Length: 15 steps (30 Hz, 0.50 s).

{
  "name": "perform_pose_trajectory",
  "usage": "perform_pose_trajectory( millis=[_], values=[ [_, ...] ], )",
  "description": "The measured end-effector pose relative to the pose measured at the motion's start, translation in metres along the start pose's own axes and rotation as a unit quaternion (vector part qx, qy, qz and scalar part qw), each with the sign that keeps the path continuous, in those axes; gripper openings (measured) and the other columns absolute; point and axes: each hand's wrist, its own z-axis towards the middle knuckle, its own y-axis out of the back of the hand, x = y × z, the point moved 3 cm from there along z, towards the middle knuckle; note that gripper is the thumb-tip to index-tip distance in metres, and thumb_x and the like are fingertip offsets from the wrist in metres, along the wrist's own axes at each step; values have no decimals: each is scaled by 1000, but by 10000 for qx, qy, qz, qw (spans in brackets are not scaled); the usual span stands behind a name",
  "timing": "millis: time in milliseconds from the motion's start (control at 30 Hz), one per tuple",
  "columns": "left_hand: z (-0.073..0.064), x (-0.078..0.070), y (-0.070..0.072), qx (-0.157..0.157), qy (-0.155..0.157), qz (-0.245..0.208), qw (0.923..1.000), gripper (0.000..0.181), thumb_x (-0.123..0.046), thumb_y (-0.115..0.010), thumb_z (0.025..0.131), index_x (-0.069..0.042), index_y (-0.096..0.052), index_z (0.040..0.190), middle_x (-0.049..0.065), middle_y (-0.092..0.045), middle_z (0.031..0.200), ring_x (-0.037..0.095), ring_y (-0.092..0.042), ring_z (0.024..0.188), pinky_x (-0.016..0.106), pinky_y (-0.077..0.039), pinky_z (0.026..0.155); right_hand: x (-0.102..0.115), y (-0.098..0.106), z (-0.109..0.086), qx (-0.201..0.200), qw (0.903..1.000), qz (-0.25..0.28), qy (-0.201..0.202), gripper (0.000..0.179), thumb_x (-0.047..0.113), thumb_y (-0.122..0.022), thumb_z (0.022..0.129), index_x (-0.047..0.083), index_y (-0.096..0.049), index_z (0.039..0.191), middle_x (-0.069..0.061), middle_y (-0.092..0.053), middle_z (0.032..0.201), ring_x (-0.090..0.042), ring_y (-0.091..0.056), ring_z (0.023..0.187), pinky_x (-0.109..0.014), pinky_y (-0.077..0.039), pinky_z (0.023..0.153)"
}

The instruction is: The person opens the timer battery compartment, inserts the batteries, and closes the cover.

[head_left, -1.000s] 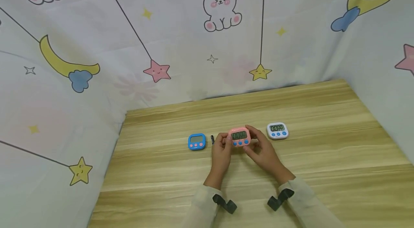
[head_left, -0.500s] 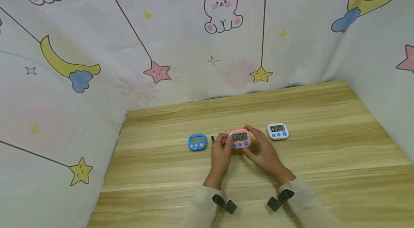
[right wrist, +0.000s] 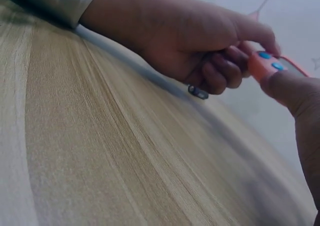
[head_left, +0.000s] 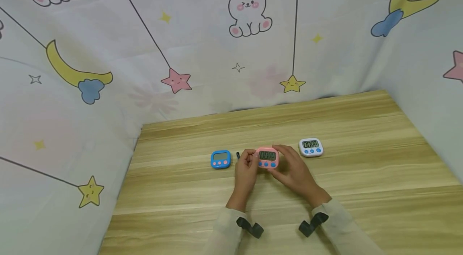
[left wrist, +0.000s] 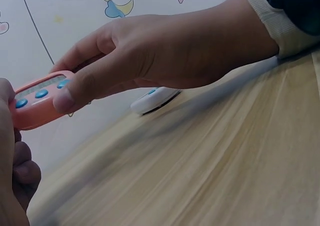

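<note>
Both hands hold a pink digital timer raised above the table, its screen facing up with zeros on it and blue buttons below. My left hand pinches its left side, thumb on the front and the other fingers curled. At the opposite side my right hand grips it by the edges, thumb at the lower edge and fingers along the top. In the left wrist view, the right thumb presses the pink case near a button. The right wrist view shows the left thumb on the timer's face.
A blue timer with a blank screen lies left of the hands. Beside it is a small dark cylinder, like a battery. To the right lies a white timer showing zeros. Printed cloth walls enclose the wooden table.
The pink timer and both hands have come slightly down and toward the person. Its screen digits look unchanged, and the other things on the table stay put.
</note>
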Motion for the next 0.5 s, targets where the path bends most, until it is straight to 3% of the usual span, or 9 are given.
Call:
perform_pose_trajectory(
  millis=[133, 267, 367, 500],
  values=[
    [-3, -19, 4, 127, -194, 157, 9996, 16, -12, -56, 99, 2, -62, 102, -7, -45, 67, 4, -39, 56, 19, -34, 50, 0, 1, 0, -11, 9999, -112, -2, 74, 23, -86, 75, 8, -50, 138, -7, -54, 133, -24, -49, 124, -36, -37, 105],
    [0, -3, 4, 245, -164, 386, 9988, 18, -18, -55, 101, -2, -63, 107, -3, -53, 72, 7, -44, 61, 21, -38, 53, 0, 1, -1, -18, 9998, -178, -59, 75, 25, -85, 75, 10, -49, 139, -7, -54, 133, -24, -49, 124, -37, -38, 104],
    [2, 14, 4, 280, -80, 438, 9986, 24, -24, -50, 103, -7, -63, 112, 0, -62, 86, 9, -53, 74, 23, -46, 63, -1, 0, -1, -70, 9998, -153, -78, 74, 23, -85, 75, 9, -50, 139, -7, -54, 133, -25, -49, 124, -38, -37, 104],
    [4, 17, 9, 142, -264, 531, 9981, 29, -31, -43, 105, -12, -64, 113, 5, -64, 92, 13, -56, 80, 28, -48, 69, -5, 0, -1, -128, 9998, -83, -139, 73, 20, -85, 75, 8, -50, 138, -7, -54, 132, -25, -49, 124, -38, -37, 105]
  ],
)
